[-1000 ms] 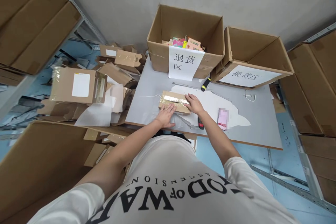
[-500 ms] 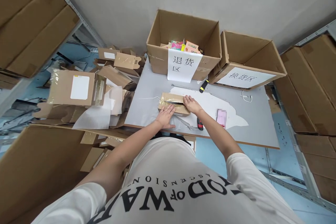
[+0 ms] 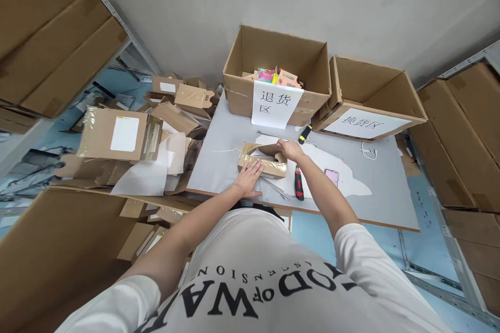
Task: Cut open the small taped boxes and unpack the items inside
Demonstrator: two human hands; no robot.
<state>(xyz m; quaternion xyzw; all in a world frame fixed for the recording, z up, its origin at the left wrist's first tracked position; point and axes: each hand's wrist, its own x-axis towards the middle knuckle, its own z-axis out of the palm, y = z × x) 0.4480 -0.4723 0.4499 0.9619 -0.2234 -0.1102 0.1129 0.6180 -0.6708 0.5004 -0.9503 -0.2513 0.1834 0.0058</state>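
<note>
Head view shows the small carton (image 3: 270, 170) on the desk (image 3: 390, 210), its top gaping. The left hand (image 3: 248, 178), fingers outstretched, rests on its near side; the right hand (image 3: 289, 150) grips its raised flap (image 3: 271, 149).

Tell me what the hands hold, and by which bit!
A small cardboard box: the right hand grips its raised top flap near the right end; the left hand lies on the near side.

From here I see a small, oblong brown cardboard box (image 3: 273, 170), glossy tape (image 3: 242, 156) along its edges, lying on the grey tabletop (image 3: 213, 166); its top gapes, a flap (image 3: 272, 149) raised, something pale (image 3: 258, 153) inside.
</note>
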